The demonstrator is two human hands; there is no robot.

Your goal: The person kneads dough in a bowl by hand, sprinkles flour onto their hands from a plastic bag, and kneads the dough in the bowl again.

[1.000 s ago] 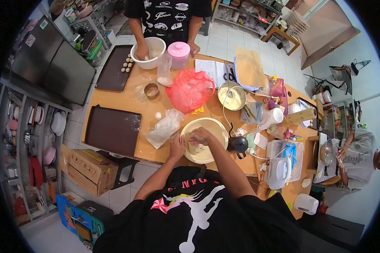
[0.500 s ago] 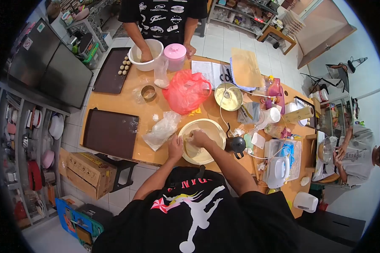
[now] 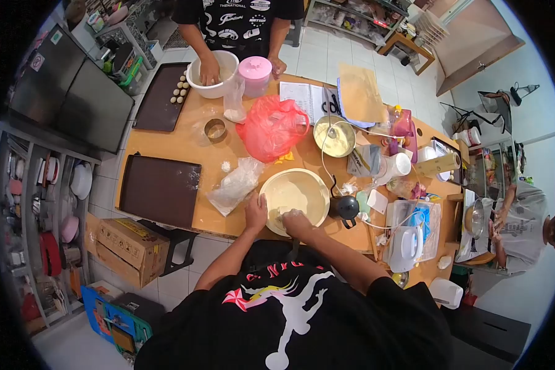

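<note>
Taking the cream bowl (image 3: 303, 188) as our dial, with twelve at the table's far side, we have our left hand (image 3: 256, 213) closed on its rim between eight and nine o'clock. Our right hand (image 3: 297, 224) is inside at six, its fingers bunched narrow against pale dough (image 3: 280, 211); we cannot tell whether they grip any of it. The bowl sits on the wooden table (image 3: 225, 229), by our edge.

Near it at ten lies a clear plastic bag (image 3: 236, 187) with white contents; at half past eleven, farther off, a red plastic bag (image 3: 274, 131). A steel bowl (image 3: 334, 137) of pale yellow mixture stands at one, and a black spouted pot (image 3: 346, 208) just beside ours at three. Well off at nine is a dark baking tray (image 3: 160, 191). Toward eleven, a co-worker's hand (image 3: 209, 69) reaches into a white bowl (image 3: 213, 93).
</note>
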